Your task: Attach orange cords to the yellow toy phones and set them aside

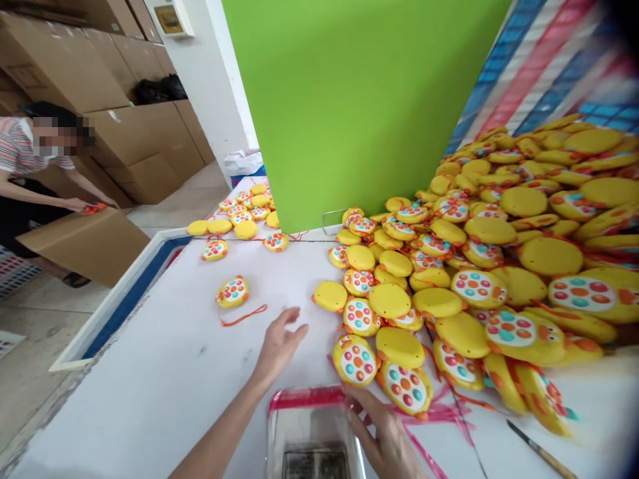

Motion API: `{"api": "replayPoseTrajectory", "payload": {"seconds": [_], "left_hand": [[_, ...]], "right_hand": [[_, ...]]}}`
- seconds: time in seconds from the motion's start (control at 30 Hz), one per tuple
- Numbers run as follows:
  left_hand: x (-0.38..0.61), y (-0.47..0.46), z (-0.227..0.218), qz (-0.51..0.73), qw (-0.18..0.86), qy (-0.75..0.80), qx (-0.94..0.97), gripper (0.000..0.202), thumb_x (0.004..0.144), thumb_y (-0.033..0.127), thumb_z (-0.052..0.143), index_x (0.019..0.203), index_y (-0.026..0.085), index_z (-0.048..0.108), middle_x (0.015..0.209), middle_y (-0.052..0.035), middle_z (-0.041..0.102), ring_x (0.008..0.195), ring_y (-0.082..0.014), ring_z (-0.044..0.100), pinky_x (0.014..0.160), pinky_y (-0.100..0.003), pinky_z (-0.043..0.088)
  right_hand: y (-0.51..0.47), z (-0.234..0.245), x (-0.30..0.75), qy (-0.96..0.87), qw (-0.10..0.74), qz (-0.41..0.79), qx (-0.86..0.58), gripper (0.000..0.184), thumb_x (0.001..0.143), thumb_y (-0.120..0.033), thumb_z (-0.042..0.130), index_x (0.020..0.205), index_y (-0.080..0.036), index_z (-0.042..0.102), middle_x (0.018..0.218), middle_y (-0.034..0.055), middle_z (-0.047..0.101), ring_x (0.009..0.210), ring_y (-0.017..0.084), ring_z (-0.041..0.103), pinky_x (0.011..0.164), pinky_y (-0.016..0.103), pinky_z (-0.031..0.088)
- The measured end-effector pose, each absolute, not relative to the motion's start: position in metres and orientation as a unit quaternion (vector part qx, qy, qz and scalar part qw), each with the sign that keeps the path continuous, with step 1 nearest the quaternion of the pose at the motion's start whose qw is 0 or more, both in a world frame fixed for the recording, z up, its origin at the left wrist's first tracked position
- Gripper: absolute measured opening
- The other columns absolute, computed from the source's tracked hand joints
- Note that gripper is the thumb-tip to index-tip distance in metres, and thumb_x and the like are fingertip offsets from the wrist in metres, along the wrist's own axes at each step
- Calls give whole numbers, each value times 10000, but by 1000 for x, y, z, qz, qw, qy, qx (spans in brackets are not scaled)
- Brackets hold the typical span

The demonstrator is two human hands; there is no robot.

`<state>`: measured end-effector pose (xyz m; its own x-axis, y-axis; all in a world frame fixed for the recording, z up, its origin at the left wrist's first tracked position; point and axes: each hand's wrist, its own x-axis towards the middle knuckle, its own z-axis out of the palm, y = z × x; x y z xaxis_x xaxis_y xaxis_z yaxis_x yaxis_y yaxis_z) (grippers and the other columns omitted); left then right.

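My left hand [280, 342] hangs over the white table, thumb and fingers spread, holding nothing. It is left of a pile of yellow duck-shaped pop toys [389, 301], whose white ovals carry coloured bubbles. At the near edge is a clear plastic container [305, 426] with a pink-red band along its far rim. My right hand [384, 432] has its fingers curled at the container's right rim, seemingly gripping it; the fingertips are partly hidden. One loose duck toy [233, 291] with an orange cord lies ahead and left of my left hand.
A green panel [359, 120] stands behind the white table [164, 372]. Pink strips [439, 414] and a thin knife-like tool [542, 449] lie at right. More duck toys [246, 229] sit far left. Beyond, a person [37, 166] handles a cardboard box [92, 243].
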<state>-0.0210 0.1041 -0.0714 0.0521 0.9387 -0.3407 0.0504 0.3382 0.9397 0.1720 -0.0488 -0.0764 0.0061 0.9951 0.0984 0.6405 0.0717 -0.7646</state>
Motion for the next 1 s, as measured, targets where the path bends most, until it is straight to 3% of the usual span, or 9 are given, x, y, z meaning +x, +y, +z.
{"api": "replayPoseTrajectory", "payload": {"seconds": [0.1,0.17,0.23,0.33,0.43,0.5,0.6,0.73,1.0], "left_hand": [[18,134,-79,380,561,512,528,618,559,13,633,1138,225,601,1438,-54,389,1385,-219,201,1145,-387,97],[35,156,-83,366,566,476,565,605,533,-35,596,1079,222,636,1412,-51,428,1386,-219,198,1147,-393,34],[41,173,-84,356,575,457,578,524,549,-17,598,1020,205,657,1327,-74,520,1354,-245,272,1141,-414,73],[28,181,-79,358,590,463,557,379,629,118,637,1003,175,643,1199,-104,595,1261,-283,401,1091,-440,242],[5,163,-70,353,632,473,503,370,715,306,624,1047,145,592,1080,-124,630,1069,-292,558,914,-451,445],[-6,140,-66,345,666,470,466,397,754,374,592,1069,134,561,1060,-133,632,960,-266,611,804,-418,508],[-11,100,-60,346,726,455,382,359,786,367,596,1058,137,551,1034,-122,637,857,-208,633,748,-367,532],[-8,63,-53,373,792,416,245,346,785,297,657,1084,158,551,974,-88,652,772,-152,627,689,-282,533],[-13,38,-50,390,761,424,299,529,721,213,730,1190,187,485,1128,-89,620,993,-206,603,860,-302,502]], "right_hand": [[-50,-73,174,-695,311,251,-598,329,906,-325,488,1220,-248,549,1118,76,646,949,221,647,810,291,547],[-50,-70,173,-695,317,248,-596,328,902,-304,493,1221,-247,540,1142,80,634,989,223,632,824,285,537],[-49,-67,172,-684,319,280,-593,296,905,-288,484,1188,-237,550,1068,71,656,927,200,645,778,257,539],[-47,-64,171,-625,330,369,-604,253,909,-324,474,1114,-224,584,964,55,670,823,175,644,730,248,531],[-39,-65,172,-505,386,463,-618,315,902,-435,471,1038,-193,621,902,74,679,791,195,636,681,274,529],[-28,-66,171,-416,438,508,-615,374,880,-492,488,1029,-177,625,899,91,682,791,214,639,645,290,527],[-8,-65,165,-333,511,507,-608,449,824,-525,562,1105,-177,601,1064,120,656,926,263,628,727,351,534],[10,-59,155,-346,528,517,-578,521,800,-501,605,1211,-189,538,1209,120,588,1072,283,568,839,402,515],[4,-59,144,-318,538,565,-539,523,803,-463,620,1235,-187,512,1225,106,580,1062,261,577,909,416,493]]}}
